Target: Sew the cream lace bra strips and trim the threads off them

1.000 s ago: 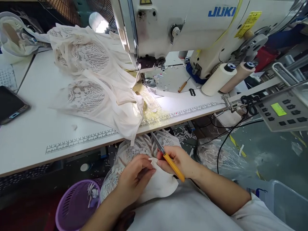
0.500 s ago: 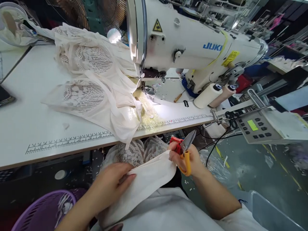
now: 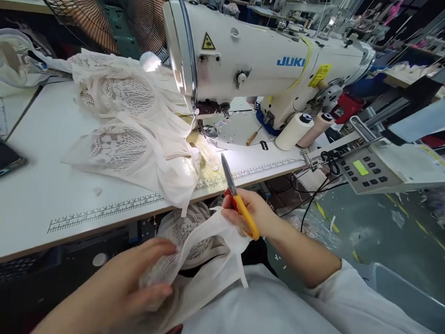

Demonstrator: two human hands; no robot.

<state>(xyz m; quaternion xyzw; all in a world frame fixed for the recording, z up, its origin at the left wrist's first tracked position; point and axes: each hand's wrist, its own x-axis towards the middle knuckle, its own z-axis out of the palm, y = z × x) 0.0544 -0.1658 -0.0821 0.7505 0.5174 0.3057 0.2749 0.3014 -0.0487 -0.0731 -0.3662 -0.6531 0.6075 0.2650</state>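
My right hand (image 3: pixel 259 213) grips a pair of scissors (image 3: pixel 246 214) with red and orange handles, blades pointing up and away. Its thumb and fingertips also pinch the edge of a white lace bra (image 3: pixel 215 232) that lies over my lap. To the left, my left hand (image 3: pixel 121 278) is blurred, its thumb apart from the fingers, beside the bra's lace; whether it touches the fabric is hard to make out. A narrow strap end hangs from the bra near my shirt.
A white JUKI sewing machine (image 3: pixel 250 65) stands on the table (image 3: pixel 41 199). More lace bras (image 3: pixel 121 144) are heaped left of its needle. Thread cones (image 3: pixel 294 131), a razor blade (image 3: pixel 264 145) and a wooden-handled tool (image 3: pixel 253 136) lie right. A control panel (image 3: pixel 368 169) juts out at the right.
My left hand has let go of the folded white fabric and moved left and down. The bra has spread out, showing lace and a strap. The scissors have turned more upright in my right hand.
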